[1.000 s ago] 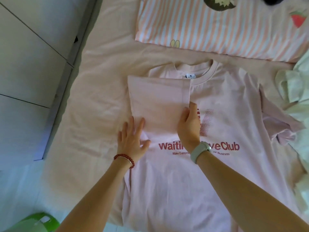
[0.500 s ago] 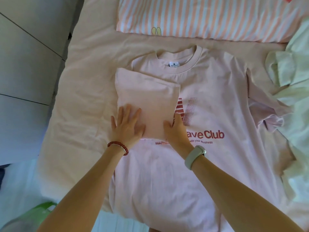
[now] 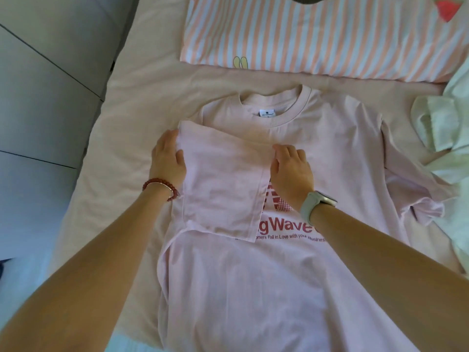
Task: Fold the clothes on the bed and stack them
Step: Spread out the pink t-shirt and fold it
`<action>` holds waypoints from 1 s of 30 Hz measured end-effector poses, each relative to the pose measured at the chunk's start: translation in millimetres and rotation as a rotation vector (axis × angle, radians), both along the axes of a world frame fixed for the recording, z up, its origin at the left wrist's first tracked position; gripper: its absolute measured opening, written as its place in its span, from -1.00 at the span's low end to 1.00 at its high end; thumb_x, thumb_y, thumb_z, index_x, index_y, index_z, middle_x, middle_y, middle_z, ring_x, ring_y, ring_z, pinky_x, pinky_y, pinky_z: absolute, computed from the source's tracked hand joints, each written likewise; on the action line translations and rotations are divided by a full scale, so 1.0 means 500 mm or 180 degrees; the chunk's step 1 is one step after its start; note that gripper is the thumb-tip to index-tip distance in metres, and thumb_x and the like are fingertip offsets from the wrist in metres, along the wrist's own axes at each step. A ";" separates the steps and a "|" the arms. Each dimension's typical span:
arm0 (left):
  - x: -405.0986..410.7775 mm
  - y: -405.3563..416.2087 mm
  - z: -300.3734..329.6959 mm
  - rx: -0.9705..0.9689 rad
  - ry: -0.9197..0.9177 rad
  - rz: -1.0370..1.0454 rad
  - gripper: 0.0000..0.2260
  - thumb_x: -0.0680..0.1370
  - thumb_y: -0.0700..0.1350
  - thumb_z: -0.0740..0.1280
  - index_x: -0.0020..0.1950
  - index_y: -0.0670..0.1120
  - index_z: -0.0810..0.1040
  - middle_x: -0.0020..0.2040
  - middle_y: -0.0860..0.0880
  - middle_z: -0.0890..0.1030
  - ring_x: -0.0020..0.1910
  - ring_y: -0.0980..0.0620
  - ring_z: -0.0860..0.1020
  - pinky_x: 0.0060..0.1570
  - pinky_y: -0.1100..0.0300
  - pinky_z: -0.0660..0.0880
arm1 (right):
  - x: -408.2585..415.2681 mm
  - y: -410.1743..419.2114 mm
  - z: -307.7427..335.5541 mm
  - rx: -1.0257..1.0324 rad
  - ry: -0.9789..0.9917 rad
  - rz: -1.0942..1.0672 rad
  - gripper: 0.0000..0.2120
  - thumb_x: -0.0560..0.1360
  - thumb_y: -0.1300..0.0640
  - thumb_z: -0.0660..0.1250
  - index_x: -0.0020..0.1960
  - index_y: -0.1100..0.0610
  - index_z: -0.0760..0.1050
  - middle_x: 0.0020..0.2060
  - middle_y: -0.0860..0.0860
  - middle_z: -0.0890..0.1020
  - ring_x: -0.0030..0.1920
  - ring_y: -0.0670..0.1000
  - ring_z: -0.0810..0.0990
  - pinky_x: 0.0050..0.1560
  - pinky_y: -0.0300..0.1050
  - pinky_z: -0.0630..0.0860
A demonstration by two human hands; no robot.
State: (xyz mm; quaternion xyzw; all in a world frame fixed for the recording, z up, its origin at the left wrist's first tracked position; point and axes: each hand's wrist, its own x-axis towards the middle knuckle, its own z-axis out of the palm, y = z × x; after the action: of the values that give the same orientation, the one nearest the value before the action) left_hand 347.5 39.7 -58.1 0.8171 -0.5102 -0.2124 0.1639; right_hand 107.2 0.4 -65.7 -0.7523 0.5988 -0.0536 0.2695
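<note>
Two hands are seen from above on a pale pink T-shirt (image 3: 317,153), spread face up on the bed (image 3: 142,102) below a striped pillow (image 3: 317,34). One sleeve (image 3: 223,181) is already folded inward over the chest. Since a moment ago, both hands have been moved up from its lower hem to its upper corners. The left hand (image 3: 167,158) is curled round the outer fold, gripping it; the right hand (image 3: 291,168) is pressed on the inner edge, fingers bent, though a pinch cannot be told. Probably the fold is being squared. The opposite sleeve is unfolded; crumpled pale green clothes (image 3: 446,128) are waiting alongside.
</note>
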 end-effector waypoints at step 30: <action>-0.385 -0.019 -0.062 0.0377 -0.0842 -0.2160 -0.43 0.57 0.17 0.08 0.52 0.13 -0.07 0.55 -0.06 -0.14 0.50 -0.20 -0.17 0.31 -0.34 -0.29 | -0.263 0.001 0.029 -0.0907 0.0116 -0.1067 -0.66 0.44 0.23 0.18 0.18 0.29 0.49 0.09 0.24 0.52 0.11 0.31 0.46 0.11 0.15 0.34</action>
State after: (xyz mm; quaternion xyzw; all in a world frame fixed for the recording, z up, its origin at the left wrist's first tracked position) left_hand 155.1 30.3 -89.2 0.6299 -0.7557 -0.1764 -0.0308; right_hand -24.2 1.0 -51.0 -0.6735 0.7066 -0.1683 0.1369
